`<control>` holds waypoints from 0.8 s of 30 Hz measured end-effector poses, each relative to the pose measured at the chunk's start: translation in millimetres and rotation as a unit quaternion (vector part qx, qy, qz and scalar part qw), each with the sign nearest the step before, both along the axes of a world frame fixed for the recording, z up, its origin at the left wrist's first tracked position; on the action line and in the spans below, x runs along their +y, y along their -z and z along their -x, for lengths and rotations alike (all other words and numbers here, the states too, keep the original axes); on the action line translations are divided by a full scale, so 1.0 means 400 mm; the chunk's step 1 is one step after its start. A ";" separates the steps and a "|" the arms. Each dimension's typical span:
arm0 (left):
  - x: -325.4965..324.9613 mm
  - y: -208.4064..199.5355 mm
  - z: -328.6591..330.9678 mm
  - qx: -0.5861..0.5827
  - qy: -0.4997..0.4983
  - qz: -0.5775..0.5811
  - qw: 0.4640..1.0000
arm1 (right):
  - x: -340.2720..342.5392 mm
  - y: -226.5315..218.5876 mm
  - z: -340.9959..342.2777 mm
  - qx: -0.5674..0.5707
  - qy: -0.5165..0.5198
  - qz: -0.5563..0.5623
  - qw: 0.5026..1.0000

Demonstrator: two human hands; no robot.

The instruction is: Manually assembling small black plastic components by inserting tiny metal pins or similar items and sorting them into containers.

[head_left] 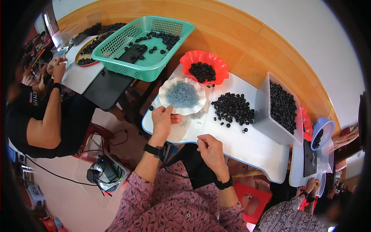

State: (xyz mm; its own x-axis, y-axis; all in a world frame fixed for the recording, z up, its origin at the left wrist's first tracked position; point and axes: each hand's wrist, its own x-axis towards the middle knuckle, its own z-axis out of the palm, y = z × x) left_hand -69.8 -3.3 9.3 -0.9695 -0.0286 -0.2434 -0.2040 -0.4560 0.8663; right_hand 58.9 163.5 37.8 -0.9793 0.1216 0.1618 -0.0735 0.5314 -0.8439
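My left hand (162, 120) is at the near rim of a white scalloped bowl (162, 101), its fingertips overlapping the edge. Its thumb and fingers are apart, and nothing shows between them. The bowl holds a heap of small grey-blue pieces (181, 94). Over the table's near edge, my right hand (211, 152) has its fingers curled in; anything inside them is too small or hidden to make out. Beyond it, a loose pile of small black cylindrical parts (233, 108) lies on the white table (255, 152).
Behind the white bowl stands a red scalloped bowl (221, 65) of black parts. A clear plastic bin (266, 118) full of them stands to the right. A green perforated basket (148, 72) is at the far left. Other people sit on both sides, and a red stool (255, 195) is below.
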 end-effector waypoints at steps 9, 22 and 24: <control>-0.050 -0.044 -0.012 0.060 -0.008 -0.032 0.998 | -0.027 -0.035 0.043 0.110 -0.049 -0.174 0.977; -0.081 -0.069 -0.009 0.054 -0.021 -0.027 0.998 | -0.101 0.021 0.179 0.157 -0.169 -0.358 0.905; -0.081 -0.072 -0.010 0.051 -0.020 -0.028 0.998 | -0.094 0.026 0.197 0.140 -0.178 -0.370 0.901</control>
